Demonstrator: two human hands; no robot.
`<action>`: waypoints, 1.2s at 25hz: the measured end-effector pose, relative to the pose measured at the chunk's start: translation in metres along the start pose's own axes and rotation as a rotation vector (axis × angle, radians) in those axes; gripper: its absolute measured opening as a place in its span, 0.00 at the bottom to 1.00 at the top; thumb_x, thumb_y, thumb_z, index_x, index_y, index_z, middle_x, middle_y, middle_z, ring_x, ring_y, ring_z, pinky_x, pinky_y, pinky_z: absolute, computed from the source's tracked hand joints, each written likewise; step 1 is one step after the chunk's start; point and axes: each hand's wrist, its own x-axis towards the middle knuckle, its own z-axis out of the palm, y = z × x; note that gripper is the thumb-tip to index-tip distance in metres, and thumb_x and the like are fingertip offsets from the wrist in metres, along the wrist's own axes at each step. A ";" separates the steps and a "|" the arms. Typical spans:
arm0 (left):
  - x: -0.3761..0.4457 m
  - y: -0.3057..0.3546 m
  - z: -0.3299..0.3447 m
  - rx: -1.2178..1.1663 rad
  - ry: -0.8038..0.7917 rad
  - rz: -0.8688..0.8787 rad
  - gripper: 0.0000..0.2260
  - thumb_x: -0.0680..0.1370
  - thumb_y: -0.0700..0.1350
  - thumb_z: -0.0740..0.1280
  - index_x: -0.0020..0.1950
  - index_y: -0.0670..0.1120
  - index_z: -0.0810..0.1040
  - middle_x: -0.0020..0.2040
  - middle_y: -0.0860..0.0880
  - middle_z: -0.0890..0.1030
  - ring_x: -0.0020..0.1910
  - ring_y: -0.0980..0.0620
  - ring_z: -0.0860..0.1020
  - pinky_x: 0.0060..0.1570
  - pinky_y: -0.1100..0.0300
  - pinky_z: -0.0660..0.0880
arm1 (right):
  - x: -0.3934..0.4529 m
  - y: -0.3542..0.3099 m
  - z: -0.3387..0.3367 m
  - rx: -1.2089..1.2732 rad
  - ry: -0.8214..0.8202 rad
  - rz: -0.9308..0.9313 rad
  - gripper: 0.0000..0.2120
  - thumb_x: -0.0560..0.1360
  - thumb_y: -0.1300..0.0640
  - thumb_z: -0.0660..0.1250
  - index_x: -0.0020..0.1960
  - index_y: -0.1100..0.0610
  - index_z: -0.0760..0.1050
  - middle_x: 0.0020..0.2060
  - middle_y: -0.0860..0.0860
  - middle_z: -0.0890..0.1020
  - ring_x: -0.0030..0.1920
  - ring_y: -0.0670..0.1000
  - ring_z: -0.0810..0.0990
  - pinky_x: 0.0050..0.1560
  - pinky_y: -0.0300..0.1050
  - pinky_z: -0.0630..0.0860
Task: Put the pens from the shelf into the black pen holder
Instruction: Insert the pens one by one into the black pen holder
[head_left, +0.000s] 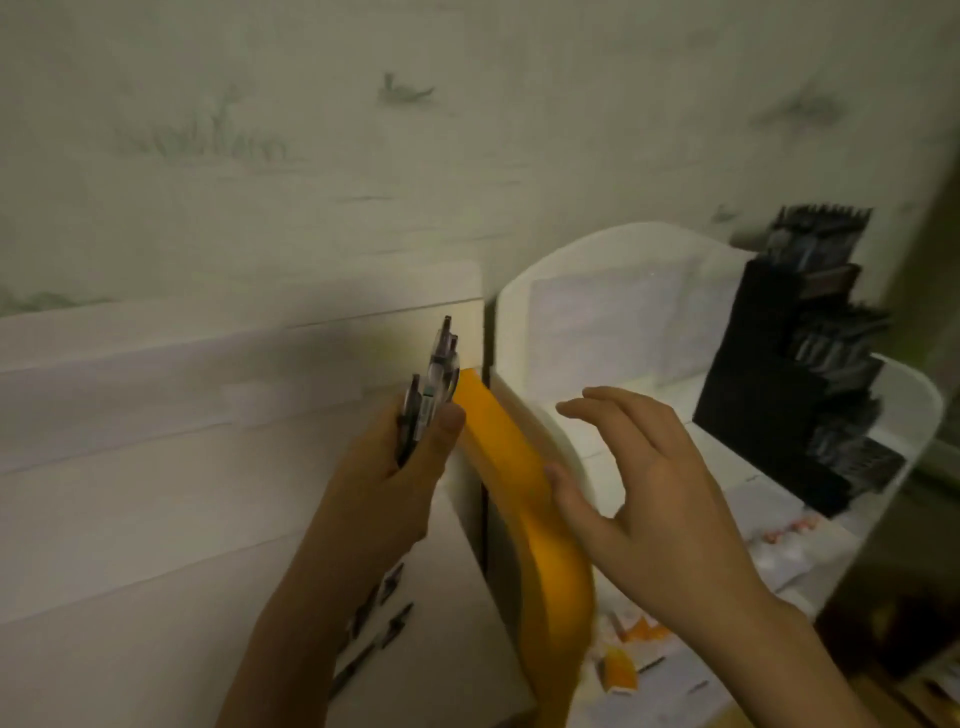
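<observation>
At the centre, left hand (400, 457) curled round a bunch of pens (434, 387), thumb pressed on the barrels, tips poking up past the knuckles. Just right of that hand, touching its thumb side or nearly so, an orange curved piece (524, 499) running down and to the right; cannot tell what it is. Below the left forearm, more pens (376, 621) lying loose on a white sloping surface (431, 597), blurred. Right of the orange piece, right hand (644, 493) raised with fingers spread and relaxed, gripping nothing, thumb close to the orange edge. Beyond the right hand, a white shelf (613, 312) with a rounded back panel. Further right of the fingers, well apart from both hands, black pen holder (769, 395) standing on the shelf, stepped in tiers, dark pen ends crowding each level. Under the right wrist, scattered papers (779, 540) with orange scraps. Behind everything, pale wallpaper (260, 130) with faint green drawings.
</observation>
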 end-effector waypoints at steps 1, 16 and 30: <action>0.001 0.013 0.020 0.002 -0.013 0.037 0.23 0.73 0.61 0.59 0.44 0.40 0.71 0.30 0.45 0.70 0.22 0.55 0.67 0.24 0.62 0.67 | -0.004 0.018 -0.015 -0.005 0.024 0.006 0.21 0.74 0.40 0.63 0.66 0.44 0.69 0.64 0.43 0.72 0.64 0.43 0.68 0.62 0.35 0.64; 0.012 0.120 0.399 -0.037 -0.374 0.114 0.11 0.79 0.53 0.62 0.38 0.52 0.69 0.24 0.54 0.71 0.20 0.59 0.69 0.24 0.65 0.69 | -0.086 0.320 -0.217 -0.188 0.051 0.292 0.21 0.74 0.42 0.67 0.65 0.42 0.69 0.61 0.38 0.72 0.60 0.36 0.64 0.60 0.30 0.60; 0.120 0.082 0.558 -0.101 -0.562 -0.117 0.10 0.79 0.53 0.63 0.48 0.47 0.74 0.24 0.55 0.75 0.18 0.60 0.70 0.22 0.69 0.66 | -0.013 0.502 -0.174 0.495 -0.017 0.558 0.08 0.76 0.51 0.65 0.54 0.45 0.79 0.47 0.36 0.83 0.51 0.37 0.79 0.51 0.29 0.73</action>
